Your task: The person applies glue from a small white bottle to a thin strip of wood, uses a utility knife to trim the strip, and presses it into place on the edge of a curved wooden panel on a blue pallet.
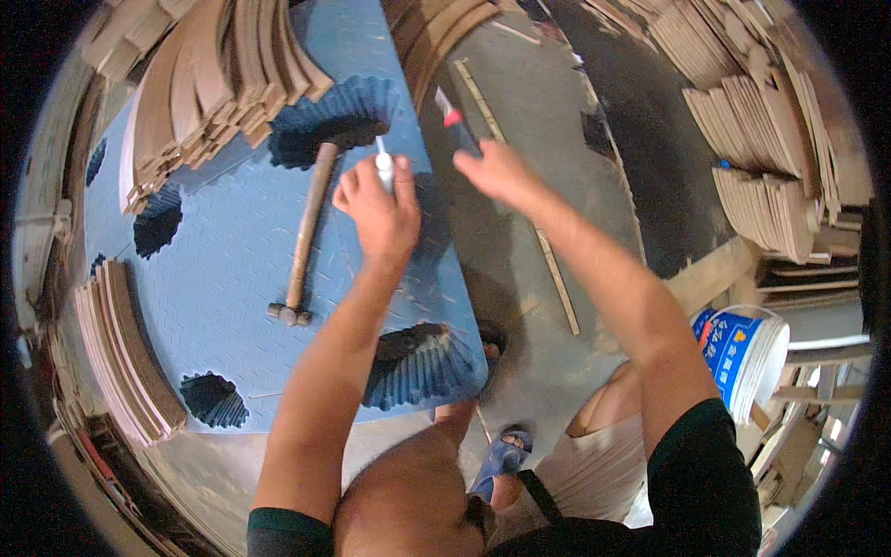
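My left hand [380, 209] is closed around a small white bottle-like object [385, 169] with a thin tip pointing away from me, above the blue plastic platform [232, 306]. Just left of that hand lies a hammer [307, 223], its wooden handle toward the far side and its metal head nearer me. Out past the platform's right edge, my right hand [501, 174] grips a slim tool [458, 135] with a dark handle, red collar and pale tip. Blur hides its exact kind.
Curved wooden strips [213, 84] are stacked at the platform's far left, with another bundle [130, 353] nearer. Dark ribbed holes pierce the platform. A thin wooden strip [557, 283] lies on the floor. To the right stand a blue-and-white bucket [742, 357] and stacked wood pieces [766, 209].
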{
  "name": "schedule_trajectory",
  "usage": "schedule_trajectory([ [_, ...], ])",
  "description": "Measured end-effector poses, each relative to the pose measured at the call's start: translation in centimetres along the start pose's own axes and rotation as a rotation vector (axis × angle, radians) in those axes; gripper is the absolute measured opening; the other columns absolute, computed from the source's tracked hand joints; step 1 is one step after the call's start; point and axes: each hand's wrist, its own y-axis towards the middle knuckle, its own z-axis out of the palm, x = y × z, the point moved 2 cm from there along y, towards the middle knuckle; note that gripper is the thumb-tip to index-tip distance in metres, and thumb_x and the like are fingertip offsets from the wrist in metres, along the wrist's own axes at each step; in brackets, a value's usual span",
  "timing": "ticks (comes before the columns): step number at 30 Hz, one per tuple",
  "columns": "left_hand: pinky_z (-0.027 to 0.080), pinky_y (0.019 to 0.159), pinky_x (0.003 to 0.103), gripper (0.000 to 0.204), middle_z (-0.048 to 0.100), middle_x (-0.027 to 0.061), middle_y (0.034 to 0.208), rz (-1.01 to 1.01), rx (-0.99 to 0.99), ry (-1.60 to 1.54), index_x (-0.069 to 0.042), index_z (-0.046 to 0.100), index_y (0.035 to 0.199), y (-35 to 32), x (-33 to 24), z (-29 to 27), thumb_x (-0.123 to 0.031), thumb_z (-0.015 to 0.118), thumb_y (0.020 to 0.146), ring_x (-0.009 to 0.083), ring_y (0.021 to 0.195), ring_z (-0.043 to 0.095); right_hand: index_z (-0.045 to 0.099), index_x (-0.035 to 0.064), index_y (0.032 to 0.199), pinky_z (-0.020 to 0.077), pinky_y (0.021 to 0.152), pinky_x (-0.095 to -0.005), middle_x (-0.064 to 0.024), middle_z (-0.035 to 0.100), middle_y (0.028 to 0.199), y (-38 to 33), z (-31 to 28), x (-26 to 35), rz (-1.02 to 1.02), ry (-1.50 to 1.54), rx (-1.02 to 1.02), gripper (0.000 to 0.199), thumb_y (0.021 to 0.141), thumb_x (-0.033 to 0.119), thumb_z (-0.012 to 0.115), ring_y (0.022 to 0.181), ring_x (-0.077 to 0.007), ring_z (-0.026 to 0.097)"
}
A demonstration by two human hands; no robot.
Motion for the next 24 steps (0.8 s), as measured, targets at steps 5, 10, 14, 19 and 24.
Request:
schedule_trajectory([
  [5, 0.038, 0.105, 0.054, 0.032, 0.069, 0.0119, 0.108, -0.014, -0.063, -0.022, -0.008, 0.068, 0.116, -0.4, 0.3, 0.6, -0.039, 0.066, 0.114, 0.0367, 0.111, 0.061, 0.078, 0.0008, 0.103, 0.0561, 0.079, -0.0465, -0.0128, 0.076, 0.086, -10.3, 5.7, -9.4, 0.238, 0.38, 0.209, 0.055, 0.102, 0.055, 0.072, 0.084, -0.0283, 0.074],
  [10, 0.05, 0.079, 0.044, 0.035, 0.07, 0.0072, 0.082, -0.093, -0.108, -0.172, -0.006, 0.065, 0.11, 0.4, 1.6, -0.1, -0.04, 0.065, 0.116, 0.0245, 0.079, 0.065, 0.076, 0.0045, 0.115, 0.0579, 0.086, -0.0388, -0.0068, 0.077, 0.099, -15.3, 5.4, -5.8, 0.054, 0.985, 0.104, 0.026, 0.105, 0.028, 0.078, 0.092, -0.0217, 0.073],
  [14, 0.05, 0.069, 0.034, 0.035, 0.068, 0.0048, 0.079, -0.243, -0.305, -0.596, -0.004, 0.058, 0.105, 3.4, 0.5, -2.2, -0.036, 0.065, 0.117, 0.0136, 0.075, 0.063, 0.074, 0.005, 0.123, 0.0595, 0.091, -0.037, -0.0081, 0.079, 0.104, -16.2, 5.4, -1.1, -0.365, 0.817, -0.072, 0.02, 0.104, 0.008, 0.071, 0.097, -0.0187, 0.075],
  [19, 0.053, 0.077, 0.04, 0.032, 0.066, 0.0073, 0.099, -0.275, -0.673, -0.643, -0.005, 0.062, 0.113, 10.8, 1.0, -9.6, -0.037, 0.064, 0.116, 0.0185, 0.086, 0.061, 0.067, 0.0039, 0.126, 0.0574, 0.093, -0.0575, -0.0266, 0.075, 0.113, -16.7, 6.8, 3.8, -0.448, 0.422, 0.038, 0.032, 0.094, 0.005, 0.071, 0.106, -0.0507, 0.073],
  [24, 0.054, 0.091, 0.04, 0.037, 0.069, 0.0102, 0.12, -0.202, -0.556, -0.821, -0.003, 0.065, 0.129, 12.6, -3.6, -13.6, -0.037, 0.059, 0.115, 0.0219, 0.096, 0.063, 0.064, -0.0027, 0.127, 0.0458, 0.122, -0.0538, -0.0246, 0.066, 0.137, -15.4, 9.9, 4.8, -0.86, 0.077, -0.123, 0.043, 0.086, -0.002, 0.076, 0.138, -0.0444, 0.06],
])
